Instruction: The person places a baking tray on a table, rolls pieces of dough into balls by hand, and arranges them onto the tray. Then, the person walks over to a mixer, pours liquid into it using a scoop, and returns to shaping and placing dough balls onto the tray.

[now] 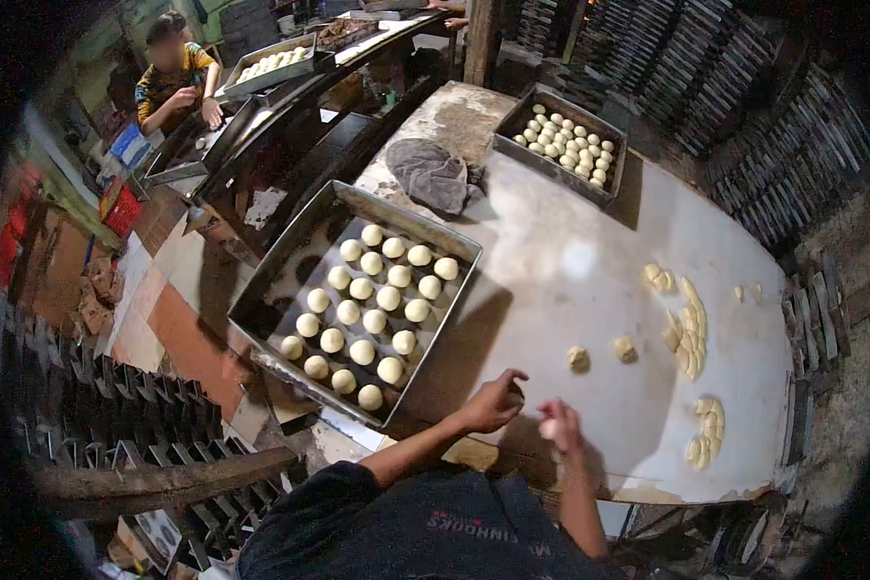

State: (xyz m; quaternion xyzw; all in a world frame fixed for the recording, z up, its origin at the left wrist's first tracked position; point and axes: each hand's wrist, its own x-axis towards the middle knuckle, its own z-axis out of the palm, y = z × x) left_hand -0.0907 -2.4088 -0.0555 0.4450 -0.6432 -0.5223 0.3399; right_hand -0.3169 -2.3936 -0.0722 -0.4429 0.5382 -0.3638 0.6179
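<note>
My left hand (496,402) hovers over the near edge of the pale work table, its fingers loosely bent and apart, with nothing visible in them. Beside it, my right hand (563,426) is smeared by motion; a pale patch shows at its fingers, but I cannot make out whether it is dough. Beyond my hands lie two small dough lumps, one dough lump (578,360) nearer and another dough lump (625,349) to its right. Left of my hands, a large metal tray (433,379) holds rows of round dough balls (362,289).
Cut dough strips (688,331) and a smaller dough cluster (708,433) lie at right. A second tray (604,197) of dough balls and a grey cloth (433,176) sit at the back. Another person (176,82) works at the far-left bench. Stacked metal racks (686,77) surround the table.
</note>
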